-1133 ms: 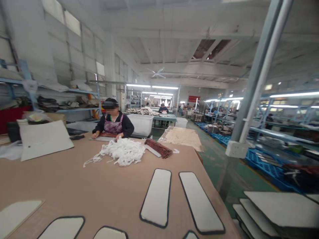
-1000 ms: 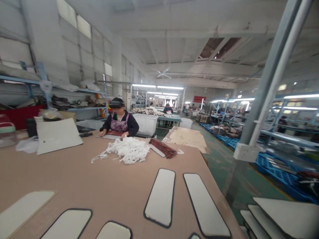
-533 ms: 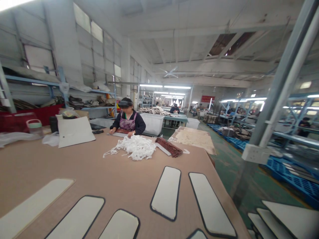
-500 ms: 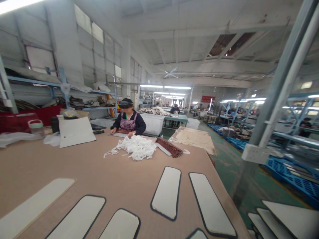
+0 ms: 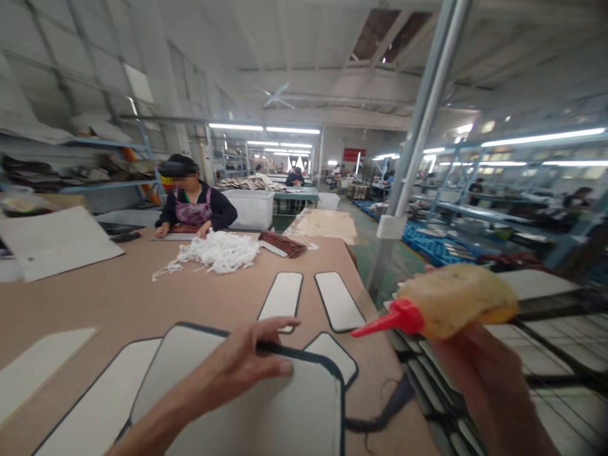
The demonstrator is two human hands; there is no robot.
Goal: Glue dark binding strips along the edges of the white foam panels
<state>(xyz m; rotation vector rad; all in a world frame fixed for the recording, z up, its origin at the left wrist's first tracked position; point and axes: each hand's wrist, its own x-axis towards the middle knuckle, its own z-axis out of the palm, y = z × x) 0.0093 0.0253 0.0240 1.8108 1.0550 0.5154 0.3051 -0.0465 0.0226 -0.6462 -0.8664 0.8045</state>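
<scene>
Left hand (image 5: 244, 351) and right hand (image 5: 479, 370) have entered view, the former pinching the dark-edged panel (image 5: 294, 411) below it, the latter gripping the yellowish bottle (image 5: 460, 297), red nozzle (image 5: 387, 320) pointing toward the left hand; a steady pinch and light squeeze appear advisable.

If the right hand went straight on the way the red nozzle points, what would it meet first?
Probably the held panel in the left hand. Depth is unclear, though: in the picture the line first crosses another panel lying behind it.
</scene>
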